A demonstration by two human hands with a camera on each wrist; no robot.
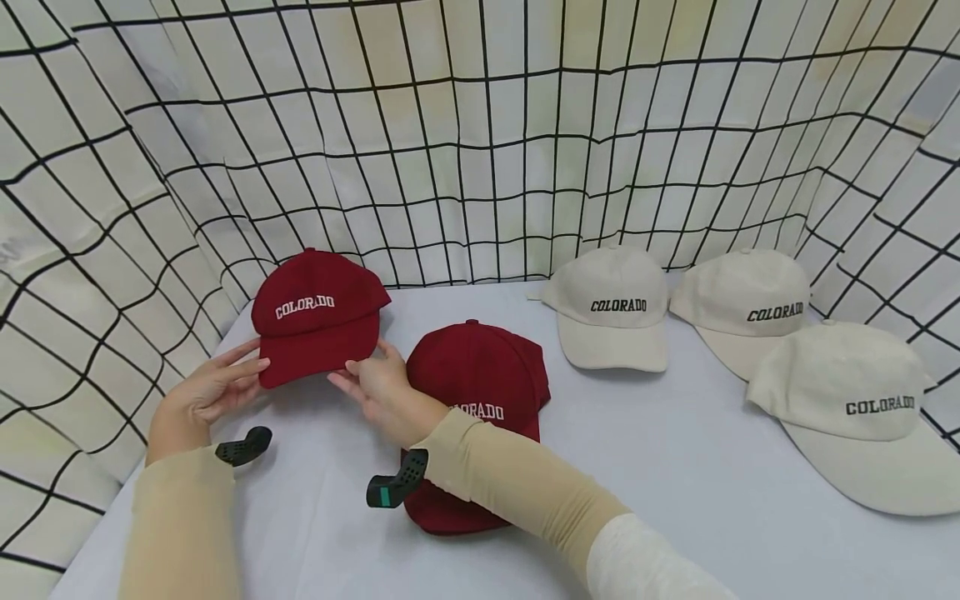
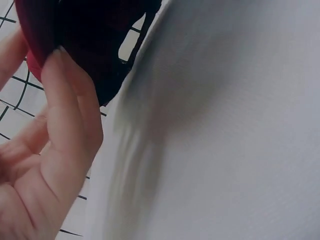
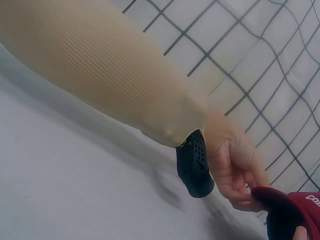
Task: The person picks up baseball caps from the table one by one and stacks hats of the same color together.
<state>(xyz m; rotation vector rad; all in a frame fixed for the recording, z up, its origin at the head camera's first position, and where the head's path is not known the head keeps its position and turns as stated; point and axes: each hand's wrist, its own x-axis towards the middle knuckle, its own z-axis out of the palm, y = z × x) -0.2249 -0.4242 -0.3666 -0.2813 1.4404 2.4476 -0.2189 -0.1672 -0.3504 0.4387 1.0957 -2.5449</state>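
A dark red cap (image 1: 318, 312) with white COLORADO lettering is at the back left, front facing me. My left hand (image 1: 213, 392) pinches the left edge of its brim, thumb on top; the left wrist view shows the fingers (image 2: 65, 100) under the brim beside the dark inside. My right hand (image 1: 386, 392) grips the brim's right edge. A second red cap (image 1: 474, 367) lies under my right forearm, which hides part of its lettering and brim. In the right wrist view my left hand (image 3: 237, 165) holds the red brim (image 3: 277, 197).
Three cream caps with dark COLORADO lettering lie to the right: one at the back (image 1: 611, 312), another further right (image 1: 750, 304), and a third (image 1: 847, 400) nearer me, overlapping it. White cloth walls with black grid netting (image 1: 487, 150) enclose the white table (image 1: 645, 467).
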